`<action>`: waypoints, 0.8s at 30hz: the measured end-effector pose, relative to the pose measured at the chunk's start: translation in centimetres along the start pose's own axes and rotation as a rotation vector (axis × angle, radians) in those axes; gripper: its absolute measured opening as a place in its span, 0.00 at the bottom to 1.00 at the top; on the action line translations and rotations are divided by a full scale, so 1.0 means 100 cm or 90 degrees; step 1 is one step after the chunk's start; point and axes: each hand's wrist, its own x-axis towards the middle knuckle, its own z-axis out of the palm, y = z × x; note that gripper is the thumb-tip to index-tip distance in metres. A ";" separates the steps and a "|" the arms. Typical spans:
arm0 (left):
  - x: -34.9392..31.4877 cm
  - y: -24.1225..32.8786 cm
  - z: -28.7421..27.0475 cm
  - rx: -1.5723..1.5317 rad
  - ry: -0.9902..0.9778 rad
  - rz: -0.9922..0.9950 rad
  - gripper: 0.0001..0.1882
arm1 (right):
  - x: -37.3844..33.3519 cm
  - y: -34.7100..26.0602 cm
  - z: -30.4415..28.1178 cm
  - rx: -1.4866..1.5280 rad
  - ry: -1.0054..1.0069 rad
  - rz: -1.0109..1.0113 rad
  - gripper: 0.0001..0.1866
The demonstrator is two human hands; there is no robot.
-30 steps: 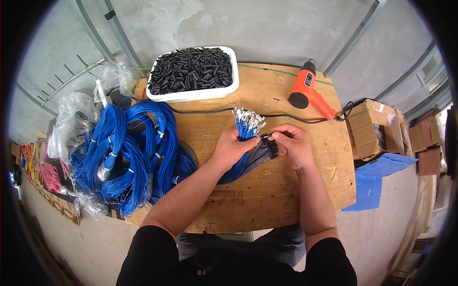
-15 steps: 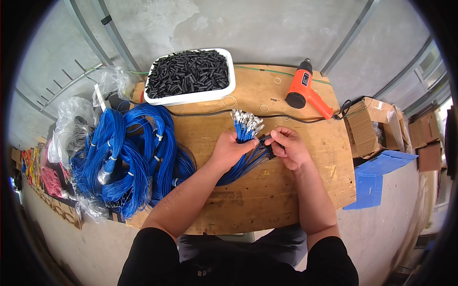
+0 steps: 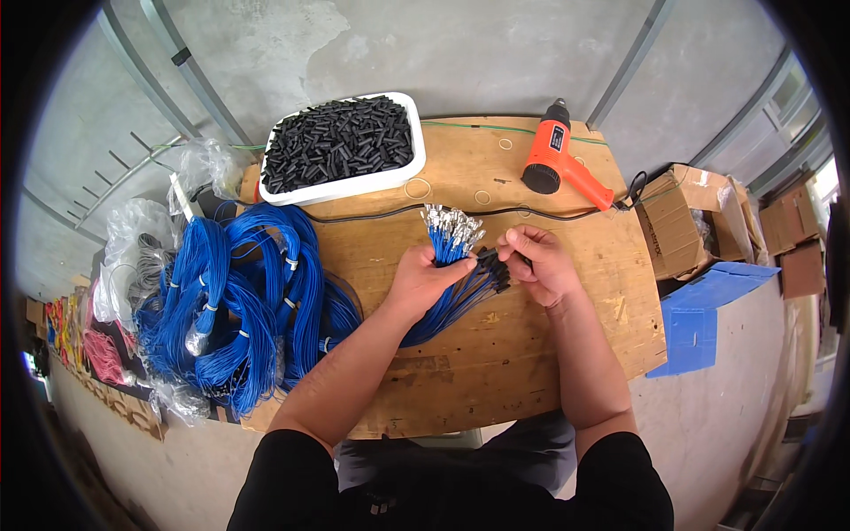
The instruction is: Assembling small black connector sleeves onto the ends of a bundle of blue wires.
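My left hand (image 3: 423, 281) is closed round a bundle of blue wires (image 3: 436, 305), just above the middle of the table. Silvery metal terminals (image 3: 453, 228) fan out at the bundle's top. Several wires bend to the right, with short black sleeves (image 3: 492, 269) on their ends. Beside those sleeves, my right hand (image 3: 542, 267) has its fingers curled, thumb and forefinger pinched together. Something small and dark shows among these fingers, but I cannot make it out. To the left lie tied coils of blue wire (image 3: 305, 257).
A white tub (image 3: 354, 192) full of black sleeves (image 3: 341, 142) stands at the back. An orange heat gun (image 3: 554, 159) lies back right, its black cord (image 3: 390, 213) crossing the wooden table (image 3: 505, 372). Cardboard boxes (image 3: 670, 226) and a blue panel (image 3: 695, 341) are to the right.
My right hand has drawn slightly away from the black sleeves, its fingers more tightly curled. My left hand keeps its hold on the blue wires. The whole view has shifted a little.
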 end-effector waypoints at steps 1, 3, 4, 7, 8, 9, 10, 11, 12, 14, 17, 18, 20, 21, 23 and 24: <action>0.001 -0.001 0.000 0.001 -0.004 -0.001 0.07 | 0.001 0.000 -0.003 0.002 0.003 -0.002 0.09; 0.002 -0.002 -0.001 0.009 -0.006 -0.003 0.07 | 0.003 -0.001 -0.006 0.014 -0.008 -0.034 0.08; 0.002 -0.003 -0.001 0.010 -0.008 -0.004 0.07 | 0.002 -0.002 -0.006 0.016 -0.006 -0.036 0.08; 0.001 0.000 -0.001 0.010 -0.007 0.004 0.07 | 0.001 -0.003 -0.001 -0.006 0.007 -0.045 0.07; 0.001 0.001 -0.001 0.027 -0.005 0.002 0.07 | 0.000 -0.003 0.000 -0.009 0.015 -0.042 0.07; 0.001 0.001 -0.001 0.044 -0.004 -0.001 0.08 | 0.000 -0.002 0.000 -0.011 0.023 -0.039 0.07; 0.001 0.001 0.000 0.045 -0.006 -0.001 0.08 | 0.000 -0.001 0.001 -0.009 0.024 -0.041 0.07; 0.001 0.000 0.000 0.013 0.001 -0.010 0.08 | 0.001 0.000 0.000 -0.020 0.039 -0.055 0.07; 0.000 0.000 0.001 -0.018 0.008 -0.020 0.09 | 0.001 0.001 0.000 -0.030 0.054 -0.069 0.07; 0.001 -0.001 -0.001 -0.008 0.008 -0.015 0.09 | 0.000 -0.001 -0.001 -0.055 0.063 -0.081 0.07; 0.000 0.002 0.001 0.005 0.010 -0.012 0.10 | -0.004 -0.002 0.006 -0.137 0.069 -0.107 0.06; 0.000 0.004 0.001 0.007 0.012 -0.014 0.11 | -0.005 0.000 0.010 -0.195 0.066 -0.121 0.06; 0.000 0.003 0.000 0.025 0.013 -0.011 0.12 | -0.001 0.009 0.010 -0.211 0.042 -0.146 0.06; 0.001 0.002 0.000 0.041 0.014 -0.008 0.12 | 0.000 0.012 0.010 -0.228 0.017 -0.170 0.06; 0.000 0.001 0.000 0.053 0.017 0.003 0.09 | 0.000 0.016 0.011 -0.223 0.013 -0.171 0.05; 0.000 0.001 0.000 0.065 0.020 0.015 0.07 | 0.001 0.017 0.013 -0.219 0.006 -0.171 0.05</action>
